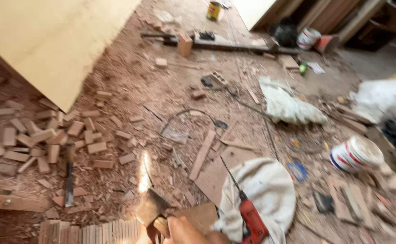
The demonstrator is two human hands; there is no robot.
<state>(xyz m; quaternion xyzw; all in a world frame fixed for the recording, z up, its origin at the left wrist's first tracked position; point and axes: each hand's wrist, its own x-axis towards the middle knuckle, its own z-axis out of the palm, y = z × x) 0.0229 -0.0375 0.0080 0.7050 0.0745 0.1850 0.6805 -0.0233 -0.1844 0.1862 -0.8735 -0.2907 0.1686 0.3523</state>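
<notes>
Only one hand shows, at the bottom edge: it looks like my right hand [185, 231]. It is closed around the wooden handle of a hand tool [151, 207] with a flat metal blade. The blade points away from me and catches the light. Blur hides exactly what kind of tool it is. Just right of the hand, a red power drill [252, 220] lies on a crumpled white cloth [265, 187], its bit pointing up and to the left. My left hand is out of view.
The floor is covered in sawdust and offcuts. A heap of small wood blocks [49, 138] lies left, below a large pale plywood panel [49, 40]. Wooden slats [89, 232] sit at the bottom. A striped white bucket [356, 154] and a white sack [288, 106] are right.
</notes>
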